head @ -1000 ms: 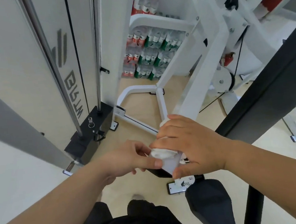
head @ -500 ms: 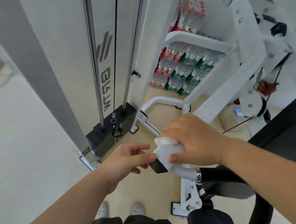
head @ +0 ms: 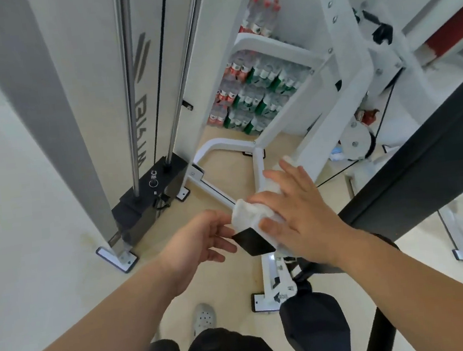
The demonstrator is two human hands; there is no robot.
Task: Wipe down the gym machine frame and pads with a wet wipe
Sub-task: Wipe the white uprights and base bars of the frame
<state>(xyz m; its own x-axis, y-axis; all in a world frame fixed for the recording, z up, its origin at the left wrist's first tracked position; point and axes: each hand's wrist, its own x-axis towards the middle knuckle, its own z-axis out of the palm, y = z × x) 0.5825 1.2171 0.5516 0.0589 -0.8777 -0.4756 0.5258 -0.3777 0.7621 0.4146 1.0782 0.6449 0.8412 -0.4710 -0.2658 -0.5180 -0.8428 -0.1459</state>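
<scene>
A crumpled white wet wipe (head: 246,215) is wrapped over the lower end of a slanted white frame bar (head: 319,126), just above the bar's black end cap (head: 253,241). My right hand (head: 306,219) lies over the wipe, thumb on the near side and fingers spread across the far side, holding it against the bar. Just left of the wipe is my left hand (head: 197,241), fingers relaxed, its fingertips at the wipe's left edge. Whether they touch it I cannot tell. A black pad (head: 314,323) hangs below, near my legs.
The weight stack (head: 152,195) with its chrome guide rods stands to the left. Packs of water bottles (head: 253,98) are stacked behind the white base frame. A wide black beam (head: 422,149) crosses diagonally on the right. Pale floor lies below.
My right hand's fingers have spread out flatter over the wipe and slid slightly up the bar. The left hand has stayed beside the wipe, and my view has swung a little.
</scene>
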